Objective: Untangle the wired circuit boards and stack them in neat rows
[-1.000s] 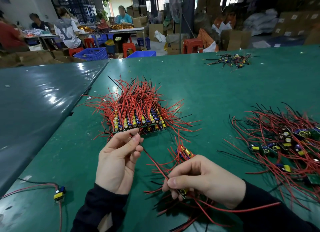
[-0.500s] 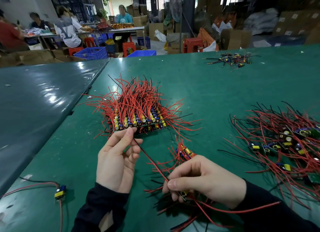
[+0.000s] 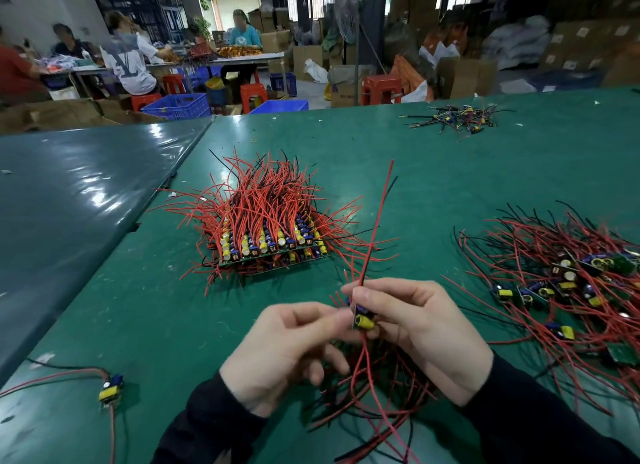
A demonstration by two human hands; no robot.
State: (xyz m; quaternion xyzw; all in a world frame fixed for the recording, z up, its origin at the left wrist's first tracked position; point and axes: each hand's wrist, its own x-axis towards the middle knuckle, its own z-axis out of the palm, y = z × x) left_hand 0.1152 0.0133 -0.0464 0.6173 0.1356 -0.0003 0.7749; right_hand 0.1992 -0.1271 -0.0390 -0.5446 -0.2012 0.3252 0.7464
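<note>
Fingers of the right hand (image 3: 420, 328) and left hand (image 3: 287, 346) pinch one small circuit board (image 3: 362, 318), mostly hiding it. Their wrists cover much of the wire tangle (image 3: 374, 394) on the surface (image 3: 156, 325).

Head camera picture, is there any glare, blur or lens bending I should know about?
Head view: bright glare patches on the glossy grey table; the green table far edge bows, a wide-angle effect; the left hand is slightly soft beside the held board; the background people are blurred.
</note>
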